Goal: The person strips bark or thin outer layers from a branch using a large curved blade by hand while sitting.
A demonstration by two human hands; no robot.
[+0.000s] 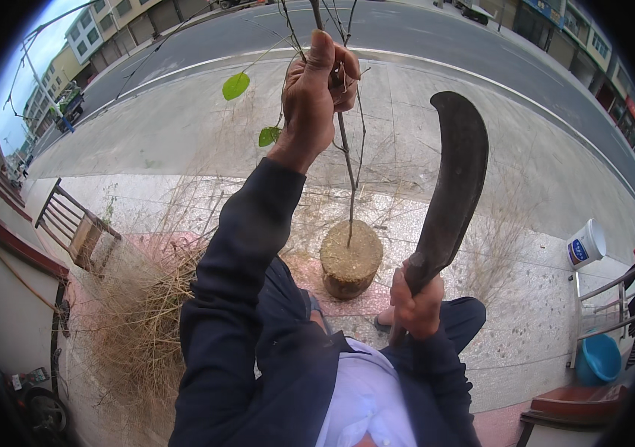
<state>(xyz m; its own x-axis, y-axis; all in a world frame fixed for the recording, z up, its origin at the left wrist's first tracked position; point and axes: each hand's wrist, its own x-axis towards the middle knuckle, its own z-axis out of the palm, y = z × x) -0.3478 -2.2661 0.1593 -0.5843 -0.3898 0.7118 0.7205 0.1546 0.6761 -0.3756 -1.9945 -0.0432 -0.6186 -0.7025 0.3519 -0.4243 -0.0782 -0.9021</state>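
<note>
My left hand (317, 92) is raised in front of me, closed around a thin branch (346, 151) with several side twigs. The branch's lower end meets the top of a round wooden chopping block (351, 251) that stands on the floor between my feet. Two green leaves, one of them a rounded leaf (236, 86), hang from thin stems left of that hand. In my right hand (419, 304) is the handle of a billhook (457, 179). Its broad dark blade points up, with the hooked tip curving left, apart from the branch and the block.
A heap of dry brushwood (150, 329) lies at my left, near a wooden chair (80, 229). To the right are a white bucket (587, 244), a metal-framed chair (611, 299) and a blue basin (600, 359). Loose twigs litter the floor beyond the block. A road (407, 33) runs past in front.
</note>
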